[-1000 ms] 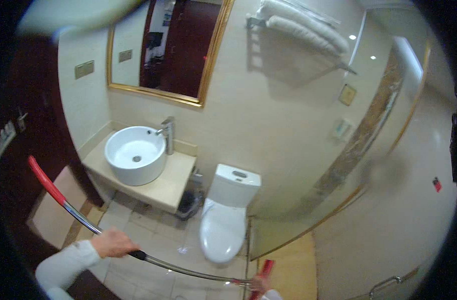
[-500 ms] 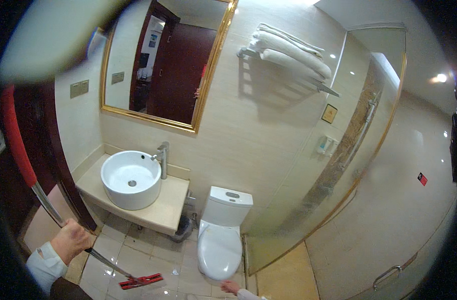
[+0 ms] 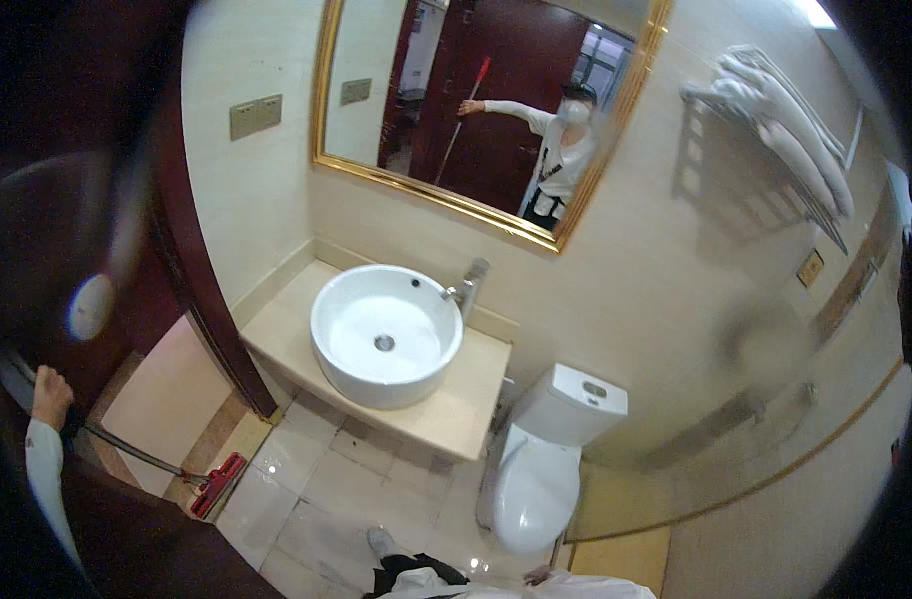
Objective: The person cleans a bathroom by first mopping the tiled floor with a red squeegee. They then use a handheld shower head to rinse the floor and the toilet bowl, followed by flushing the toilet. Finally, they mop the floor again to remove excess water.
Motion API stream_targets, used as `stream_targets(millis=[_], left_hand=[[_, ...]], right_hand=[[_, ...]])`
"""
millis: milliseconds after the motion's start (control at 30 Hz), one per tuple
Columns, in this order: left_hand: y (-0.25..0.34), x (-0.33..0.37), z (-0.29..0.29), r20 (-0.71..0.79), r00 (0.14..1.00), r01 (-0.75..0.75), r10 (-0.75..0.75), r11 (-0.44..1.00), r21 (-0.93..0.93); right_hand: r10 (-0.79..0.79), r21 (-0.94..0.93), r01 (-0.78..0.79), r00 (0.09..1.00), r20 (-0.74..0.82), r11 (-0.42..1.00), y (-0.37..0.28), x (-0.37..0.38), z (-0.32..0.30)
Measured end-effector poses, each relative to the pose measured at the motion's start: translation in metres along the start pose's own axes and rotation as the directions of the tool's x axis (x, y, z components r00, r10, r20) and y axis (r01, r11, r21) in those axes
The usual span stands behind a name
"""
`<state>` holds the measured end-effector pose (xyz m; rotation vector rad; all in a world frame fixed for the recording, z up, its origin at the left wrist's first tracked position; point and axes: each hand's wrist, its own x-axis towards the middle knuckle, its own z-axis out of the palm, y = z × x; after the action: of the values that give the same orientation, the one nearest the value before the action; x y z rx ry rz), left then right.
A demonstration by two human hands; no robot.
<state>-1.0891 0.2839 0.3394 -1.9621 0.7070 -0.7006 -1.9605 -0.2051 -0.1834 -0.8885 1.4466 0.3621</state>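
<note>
At the far left, my left hand point(image 3: 52, 397) is closed around the pole of a mop point(image 3: 137, 446), with the arm stretched out sideways. The mop's flat red head point(image 3: 217, 486) rests on the floor by the door sill. In the mirror, my outstretched arm and the red upper grip of the pole show. My right hand point(image 3: 538, 576) hangs low at the bottom edge, beside its white sleeve and below the toilet point(image 3: 538, 489). It is small and dark, and its fingers cannot be made out. No held thing shows there.
A round white basin point(image 3: 386, 384) with a tap point(image 3: 470, 285) stands on a beige counter point(image 3: 276, 299). Above hangs a gold-framed mirror point(image 3: 436, 205). White towels point(image 3: 790, 140) lie on a wall rack. A glass panel point(image 3: 715, 469) is at right, a dark door frame point(image 3: 212, 309) at left.
My left hand has carried the mop leftward, its head going from the bathroom tiles to the door sill. My view has turned left, bringing my reflection into the mirror.
</note>
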Motion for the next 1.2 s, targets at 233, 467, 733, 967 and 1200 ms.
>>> stream_targets(millis=[233,467,733,967,1200], left_hand=[[-0.053,0.047,0.099,0.019,0.998,-0.055,0.058,0.989,-0.14],[-0.101,0.074,0.245,-0.139,0.967,-0.221,0.215,0.975,-0.031],[-0.113,0.144,0.344,0.461,0.868,-0.106,0.183,0.976,-0.189],[-0.107,0.215,0.387,0.106,0.951,-0.269,0.29,0.947,-0.177],[-0.103,0.284,0.477,0.078,0.971,-0.222,0.226,0.974,-0.053]], right_hand=[[-0.37,-0.227,0.699,0.592,0.716,0.678,-0.302,0.045,0.201],[-0.41,-0.124,0.732,0.504,0.76,0.67,-0.482,-0.007,0.378],[0.021,-0.433,0.173,0.913,0.407,0.885,-0.423,0.021,0.436],[-0.273,-0.559,0.793,0.608,0.745,0.241,-0.424,0.001,0.483],[-0.431,-0.654,0.745,0.552,0.714,-0.13,-0.612,0.033,0.7]])
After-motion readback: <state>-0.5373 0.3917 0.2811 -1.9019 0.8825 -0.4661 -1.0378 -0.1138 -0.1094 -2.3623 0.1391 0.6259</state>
